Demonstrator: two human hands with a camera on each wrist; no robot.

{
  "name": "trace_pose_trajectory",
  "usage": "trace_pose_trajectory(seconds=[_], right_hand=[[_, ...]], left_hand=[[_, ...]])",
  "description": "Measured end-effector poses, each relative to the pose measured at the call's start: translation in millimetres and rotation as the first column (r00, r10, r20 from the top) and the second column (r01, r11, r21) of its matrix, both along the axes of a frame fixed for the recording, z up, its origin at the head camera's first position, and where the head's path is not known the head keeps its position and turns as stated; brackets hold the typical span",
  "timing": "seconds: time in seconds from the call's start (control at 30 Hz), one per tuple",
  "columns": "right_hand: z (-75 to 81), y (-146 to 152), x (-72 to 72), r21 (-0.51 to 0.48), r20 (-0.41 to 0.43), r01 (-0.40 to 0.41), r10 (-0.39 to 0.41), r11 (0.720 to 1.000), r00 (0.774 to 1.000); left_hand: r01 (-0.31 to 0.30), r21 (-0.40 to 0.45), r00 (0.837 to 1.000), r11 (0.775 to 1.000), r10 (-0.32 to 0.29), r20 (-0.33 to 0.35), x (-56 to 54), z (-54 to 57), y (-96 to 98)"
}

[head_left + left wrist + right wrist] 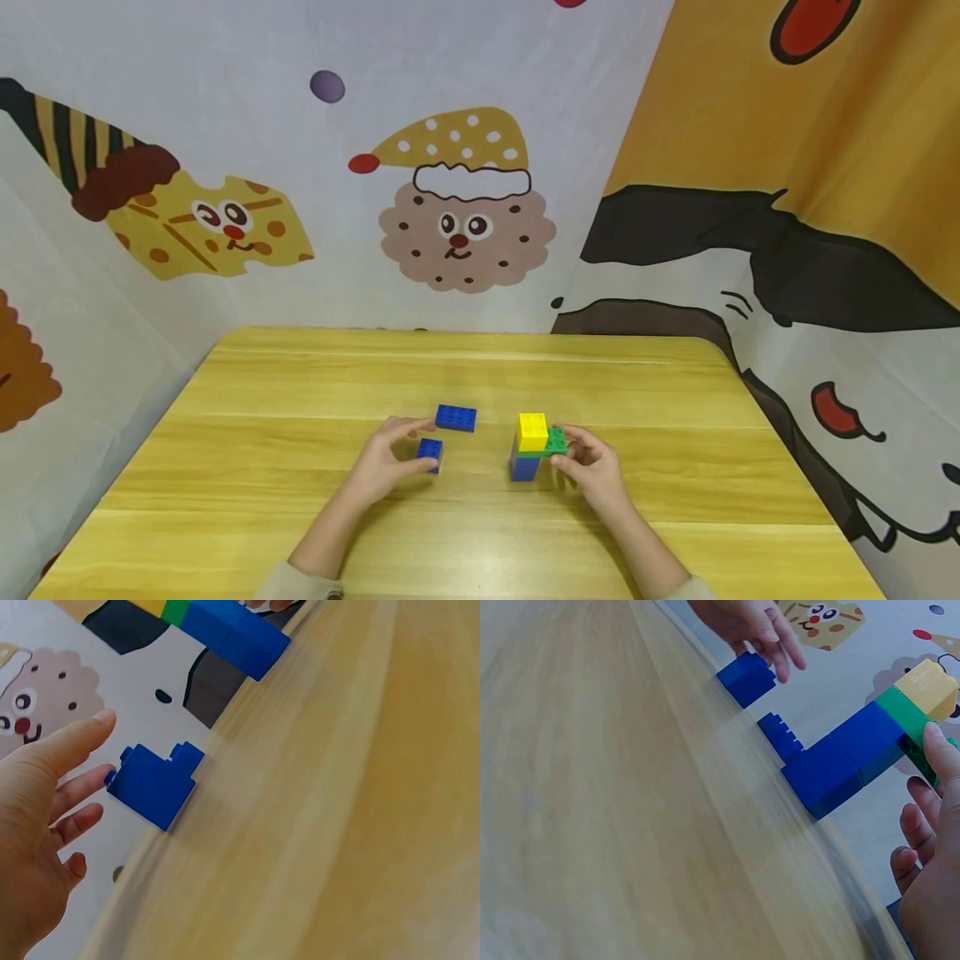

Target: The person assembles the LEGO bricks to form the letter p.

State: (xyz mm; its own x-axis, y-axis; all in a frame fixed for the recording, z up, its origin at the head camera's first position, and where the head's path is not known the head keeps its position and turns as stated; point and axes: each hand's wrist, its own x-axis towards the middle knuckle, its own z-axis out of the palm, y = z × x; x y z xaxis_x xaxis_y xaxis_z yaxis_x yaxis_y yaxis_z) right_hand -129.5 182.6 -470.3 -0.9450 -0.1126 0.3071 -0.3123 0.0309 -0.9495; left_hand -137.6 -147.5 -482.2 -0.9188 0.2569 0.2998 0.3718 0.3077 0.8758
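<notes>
A brick tower stands upright, with blue bricks [525, 468] at the bottom, a green brick [556, 442] jutting out to the right and a yellow brick [532, 432] on top. My right hand [596, 469] pinches the jutting end of the green brick, its thumb against the side in the right wrist view. My left hand [382, 462] has thumb and fingers spread around a small blue brick [430, 450], as the left wrist view shows. Just beyond it lies a longer blue brick [456, 418], close to the left index fingertip in the head view.
The bricks rest on a wooden table [480, 542] with light grain. Behind the table hangs a cloth [330, 167] printed with cartoon food figures, reaching down to its back edge.
</notes>
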Motion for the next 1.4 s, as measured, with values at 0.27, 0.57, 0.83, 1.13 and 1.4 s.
trace_pose_trajectory(seconds=[0.27,0.57,0.83,1.13,1.4], right_hand=[[-21.0,5.9,-9.1,-0.028,0.004,-0.003,0.003,1.000,1.000],[-17.5,4.9,-7.5,-0.019,-0.017,0.005,-0.005,1.000,1.000],[1.9,-0.5,1.4,-0.011,-0.035,0.001,-0.001,1.000,0.999],[0.7,-0.4,0.9,-0.010,-0.029,0.004,-0.004,1.000,1.000],[2.5,-0.3,1.6,0.004,-0.010,0.013,-0.013,1.000,1.000]], left_hand=[[0.031,-0.007,0.999,0.999,-0.031,0.044,-3.6,-9.5,-6.2],[0.028,-0.009,0.996,1.000,-0.027,0.091,-5.6,-17.2,-10.9],[-0.001,-0.041,0.996,0.999,0.005,0.094,-5.9,-19.7,-11.7],[-0.003,-0.044,0.996,0.999,0.007,0.091,-6.2,-19.3,-12.4],[-0.021,-0.045,0.995,0.999,0.025,0.100,-5.2,-16.1,-10.6]])
